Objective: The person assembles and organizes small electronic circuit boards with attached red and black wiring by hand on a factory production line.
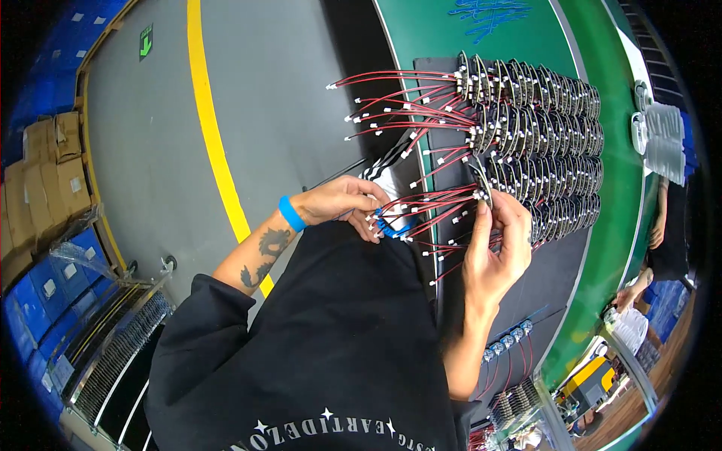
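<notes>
Pinches a thin, curved circuit board (pixel 483 180) near its lower end between the thumb and fingers of the right hand (pixel 505 244), set narrow on it, apparently to steady it while covering little of its length. Holds it upright with a slight tilt at the left end of the standing boards (pixel 545 128), over the black mat (pixel 541 274); cannot tell whether touching the mat or just above it.

Has the left hand (pixel 350 201) out past the edge of the green surface (pixel 620 173), presumably because of the long red and black wires (pixel 444 197) reaching that far. Curls the left fingers near white connectors (pixel 408 238) at the wire ends and beside a cluster of blue strands (pixel 398 232); cannot tell whether closed on either, being too crowded there. Spaces the hands apart, one by the board and one by the loose ends, likely to stretch the wires out between.

Shows the other boards packed close in several rows on the mat, probably to save room, with many leads turned left, likely for easy reach. Includes blue round parts (pixel 498 348) with red leads lower on the mat, and blue strips (pixel 489 15) on the far surface, well apart from both hands.
</notes>
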`<state>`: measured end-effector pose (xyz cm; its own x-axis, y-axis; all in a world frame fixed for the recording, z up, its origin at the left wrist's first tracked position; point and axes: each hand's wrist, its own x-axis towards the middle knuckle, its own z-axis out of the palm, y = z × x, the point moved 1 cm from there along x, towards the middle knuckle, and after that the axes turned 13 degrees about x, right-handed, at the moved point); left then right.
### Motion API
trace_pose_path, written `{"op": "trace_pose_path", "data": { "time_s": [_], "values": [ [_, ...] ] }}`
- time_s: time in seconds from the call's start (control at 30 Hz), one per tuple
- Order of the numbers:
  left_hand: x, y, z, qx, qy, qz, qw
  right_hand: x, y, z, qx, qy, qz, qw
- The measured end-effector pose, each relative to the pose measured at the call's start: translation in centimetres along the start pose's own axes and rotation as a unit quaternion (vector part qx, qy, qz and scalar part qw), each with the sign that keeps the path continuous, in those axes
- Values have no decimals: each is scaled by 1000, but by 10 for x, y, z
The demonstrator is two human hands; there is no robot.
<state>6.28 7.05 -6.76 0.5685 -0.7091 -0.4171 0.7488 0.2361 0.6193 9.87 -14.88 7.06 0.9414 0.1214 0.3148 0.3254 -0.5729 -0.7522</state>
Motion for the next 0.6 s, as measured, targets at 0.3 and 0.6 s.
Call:
{"op": "trace_pose_path", "data": {
  "time_s": [0.3, 0.6],
  "values": [
    [-13, 6, -1, 18, -101, 125, 987, 1, 0, -2, -12, 7, 2, 1000],
    [-14, 20, 8, 96, -99, 49, 989, 0, 0, -1, 9, 11, 9, 1000]
  ]
}}
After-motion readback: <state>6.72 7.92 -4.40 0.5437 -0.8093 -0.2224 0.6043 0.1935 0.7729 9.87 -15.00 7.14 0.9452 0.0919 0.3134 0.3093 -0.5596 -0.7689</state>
